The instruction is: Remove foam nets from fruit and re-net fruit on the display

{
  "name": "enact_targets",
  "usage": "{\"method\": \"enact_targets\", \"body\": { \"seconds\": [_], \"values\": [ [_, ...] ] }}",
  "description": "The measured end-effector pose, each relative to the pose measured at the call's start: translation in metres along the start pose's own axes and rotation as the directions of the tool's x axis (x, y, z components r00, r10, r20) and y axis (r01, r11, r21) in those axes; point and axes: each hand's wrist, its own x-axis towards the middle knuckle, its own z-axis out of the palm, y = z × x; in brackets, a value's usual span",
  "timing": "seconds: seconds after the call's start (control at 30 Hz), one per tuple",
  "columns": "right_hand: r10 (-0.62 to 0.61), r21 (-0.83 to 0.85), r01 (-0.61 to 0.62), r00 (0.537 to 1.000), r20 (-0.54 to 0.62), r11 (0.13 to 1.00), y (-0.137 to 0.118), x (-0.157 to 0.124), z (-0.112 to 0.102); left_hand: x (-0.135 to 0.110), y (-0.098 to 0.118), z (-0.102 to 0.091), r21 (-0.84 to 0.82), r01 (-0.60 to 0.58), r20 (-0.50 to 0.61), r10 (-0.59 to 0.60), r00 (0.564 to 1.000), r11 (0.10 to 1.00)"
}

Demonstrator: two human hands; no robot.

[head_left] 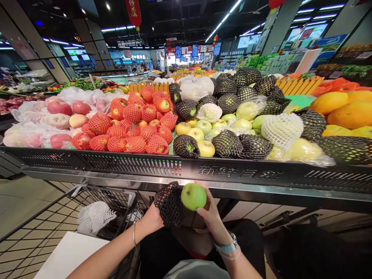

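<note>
My right hand (211, 215) grips a green apple (194, 197) from its right side, with the stem dimple facing up and left. A black foam net sleeve (169, 205) is drawn over my left hand (155, 219), so the fingers are covered by the mesh. The sleeve and the apple are side by side in front of the display's metal edge. Just beyond them on the display lie bare yellow-green apples (206, 148) and a fruit in a black net (186, 146).
A wire shopping cart (65, 205) stands at the left, holding white foam nets (94, 217) and dark ones. On the display are red-netted apples (135, 145), bagged red fruit (59, 106), and large orange-yellow fruit (347, 112). The shelf's black rim (186, 166) runs across.
</note>
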Motion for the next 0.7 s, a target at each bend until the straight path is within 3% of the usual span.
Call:
{"method": "enact_targets", "body": {
  "seconds": [0.1,0.2,0.37,0.53,0.7],
  "values": [
    [0.095,0.004,-0.095,0.992,0.082,0.995,0.016,-0.006,0.002,-0.001,0.005,-0.004,0.004,-0.066,0.02,0.066,0.998,0.998],
    [0.09,-0.118,-0.072,0.985,0.146,0.99,0.024,-0.009,0.002,-0.002,0.007,-0.005,-0.009,-0.106,0.039,0.107,0.994,0.994],
    [0.072,-0.357,-0.028,0.991,0.11,0.934,0.037,-0.014,0.005,0.002,0.011,0.004,-0.012,-0.115,0.08,0.116,0.99,0.993],
    [0.132,-0.26,-0.124,0.991,0.015,0.957,0.041,-0.021,0.012,0.011,0.017,0.009,-0.043,0.038,0.177,-0.03,0.984,0.998],
    [0.122,-0.118,-0.118,0.992,0.02,0.986,0.036,-0.027,0.023,0.014,0.017,0.002,-0.011,0.058,0.185,-0.055,0.981,0.998]
  ]
}}
